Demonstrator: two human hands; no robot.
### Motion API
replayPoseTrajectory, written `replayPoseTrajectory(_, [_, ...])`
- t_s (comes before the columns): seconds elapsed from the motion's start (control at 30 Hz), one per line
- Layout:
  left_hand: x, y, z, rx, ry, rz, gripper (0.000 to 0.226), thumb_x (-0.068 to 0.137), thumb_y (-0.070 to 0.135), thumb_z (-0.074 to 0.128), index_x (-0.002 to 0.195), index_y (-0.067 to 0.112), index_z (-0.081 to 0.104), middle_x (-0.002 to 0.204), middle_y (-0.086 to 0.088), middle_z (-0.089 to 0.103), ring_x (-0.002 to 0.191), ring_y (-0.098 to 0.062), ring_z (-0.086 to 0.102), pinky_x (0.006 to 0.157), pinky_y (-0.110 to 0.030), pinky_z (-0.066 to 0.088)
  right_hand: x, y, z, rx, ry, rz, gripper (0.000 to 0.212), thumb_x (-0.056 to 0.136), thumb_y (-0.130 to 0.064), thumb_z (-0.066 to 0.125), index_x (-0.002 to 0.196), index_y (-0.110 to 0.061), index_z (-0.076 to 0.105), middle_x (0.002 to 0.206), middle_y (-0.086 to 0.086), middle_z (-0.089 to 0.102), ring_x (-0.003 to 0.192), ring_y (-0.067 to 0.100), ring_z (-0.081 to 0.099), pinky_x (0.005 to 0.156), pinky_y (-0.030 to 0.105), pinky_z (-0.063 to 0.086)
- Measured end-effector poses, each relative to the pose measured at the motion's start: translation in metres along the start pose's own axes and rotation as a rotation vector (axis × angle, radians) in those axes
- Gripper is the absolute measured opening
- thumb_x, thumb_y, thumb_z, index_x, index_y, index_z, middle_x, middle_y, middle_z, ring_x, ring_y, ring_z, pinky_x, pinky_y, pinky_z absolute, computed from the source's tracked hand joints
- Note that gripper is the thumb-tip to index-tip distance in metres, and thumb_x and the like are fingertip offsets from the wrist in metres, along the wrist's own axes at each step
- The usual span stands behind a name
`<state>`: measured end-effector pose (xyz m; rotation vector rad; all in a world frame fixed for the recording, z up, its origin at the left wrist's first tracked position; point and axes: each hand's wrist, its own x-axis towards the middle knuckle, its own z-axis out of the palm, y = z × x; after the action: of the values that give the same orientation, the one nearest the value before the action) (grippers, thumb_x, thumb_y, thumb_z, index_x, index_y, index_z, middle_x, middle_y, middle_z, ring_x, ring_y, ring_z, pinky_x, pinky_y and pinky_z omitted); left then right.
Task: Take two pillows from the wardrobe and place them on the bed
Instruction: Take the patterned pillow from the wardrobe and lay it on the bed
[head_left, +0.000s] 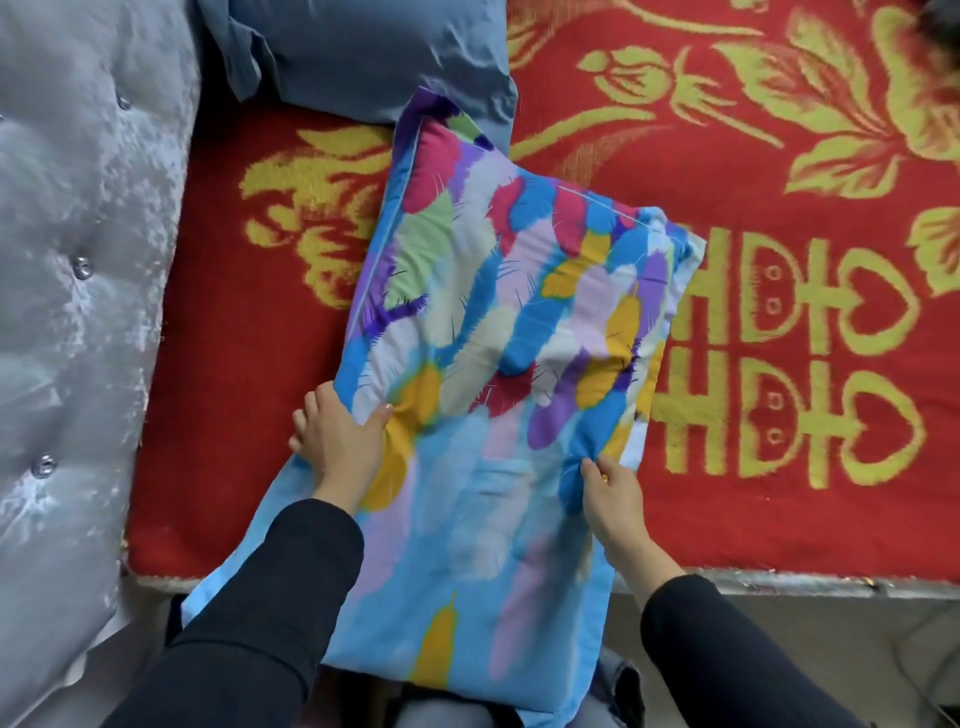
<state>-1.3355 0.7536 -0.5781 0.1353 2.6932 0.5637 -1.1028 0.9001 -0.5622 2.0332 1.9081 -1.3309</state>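
The feather-print multicoloured fabric pillow (483, 374) lay half over the red-and-gold blanketed bed's (779, 467) edge; left hand (337, 436) and right hand (613, 493) fingers gripped its sides. Released there, its overhanging near end could drag it off.

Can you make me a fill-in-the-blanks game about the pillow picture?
1. Both hands, the left hand and the right hand, hold the feather-patterned ____.
2. The blanket on the bed is yellow and ____.
3. The plain pillow past the colourful one is ____.
4. The person's sleeves are ____.

Missing words: pillow; red; blue; black
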Motion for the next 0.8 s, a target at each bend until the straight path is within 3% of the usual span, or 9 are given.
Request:
replayPoseTrajectory(0.23, [0.005, -0.004, -0.067, -0.054, 0.131, -0.051, 0.059, 0.066, 0.039, 0.079, 0.105, 0.006, 0.049, 0.113, -0.017, 0.056, 0.107, -0.039, 0.045, 0.086, -0.052, 0.035, -0.014, -0.059, -0.004, 0.040, -0.065, -0.149, 0.039, 0.094, -0.015, 0.047, 0.058, -0.019, 0.031, 0.059, -0.003, 0.033, 0.056, 0.013, 0.032, 0.051, 0.025, 0.026])
replayPoseTrajectory(0.37, [0.024, -0.018, -0.105, -0.095, 0.196, -0.117, 0.061, 0.067, 0.041, 0.078, 0.105, 0.004, 0.048, 0.114, -0.019, 0.055, 0.108, -0.041, 0.045, 0.089, -0.055, 0.036, -0.012, -0.107, 0.015, 0.094, -0.197, -0.192, 0.027, 0.095, -0.018, 0.047, 0.069, -0.015, 0.041, 0.068, 0.007, 0.036, 0.062, 0.019, 0.035, 0.058, 0.034, 0.029])
replayPoseTrajectory(0.53, [0.060, -0.035, -0.129, -0.150, 0.221, -0.146, 0.053, 0.070, 0.038, 0.076, 0.103, 0.006, 0.050, 0.111, -0.020, 0.054, 0.106, -0.043, 0.049, 0.090, -0.057, 0.040, 0.001, -0.149, 0.044, 0.109, -0.259, -0.254, 0.026, 0.095, -0.021, 0.046, 0.070, -0.014, 0.043, 0.069, 0.008, 0.039, 0.064, 0.020, 0.037, 0.059, 0.034, 0.030])
replayPoseTrajectory(0.63, [0.089, -0.049, -0.131, -0.249, 0.138, -0.103, 0.039, 0.079, 0.029, 0.069, 0.107, 0.008, 0.051, 0.107, -0.020, 0.057, 0.101, -0.042, 0.054, 0.087, -0.054, 0.044, 0.015, -0.161, 0.064, 0.117, -0.232, -0.264, 0.030, 0.095, -0.020, 0.046, 0.073, 0.000, 0.048, 0.071, 0.009, 0.045, 0.067, 0.021, 0.041, 0.062, 0.034, 0.033])
replayPoseTrajectory(0.73, [0.103, -0.063, -0.121, -0.325, -0.099, -0.103, 0.033, 0.087, 0.017, 0.060, 0.119, 0.009, 0.053, 0.124, -0.014, 0.056, 0.119, -0.032, 0.050, 0.095, -0.043, 0.040, 0.021, -0.164, 0.080, 0.047, -0.280, -0.269, 0.023, 0.095, -0.018, 0.045, 0.095, -0.002, 0.062, 0.090, 0.006, 0.060, 0.085, 0.021, 0.053, 0.074, 0.031, 0.037])
replayPoseTrajectory(0.8, [0.094, -0.066, -0.110, -0.376, -0.291, -0.088, 0.012, 0.089, 0.009, 0.056, 0.097, 0.018, 0.060, 0.104, -0.009, 0.059, 0.107, -0.023, 0.050, 0.085, -0.036, 0.041, 0.016, -0.160, 0.091, -0.101, -0.380, -0.271, 0.029, 0.095, -0.019, 0.048, 0.119, -0.008, 0.059, 0.114, 0.007, 0.061, 0.106, 0.022, 0.055, 0.085, 0.026, 0.037])
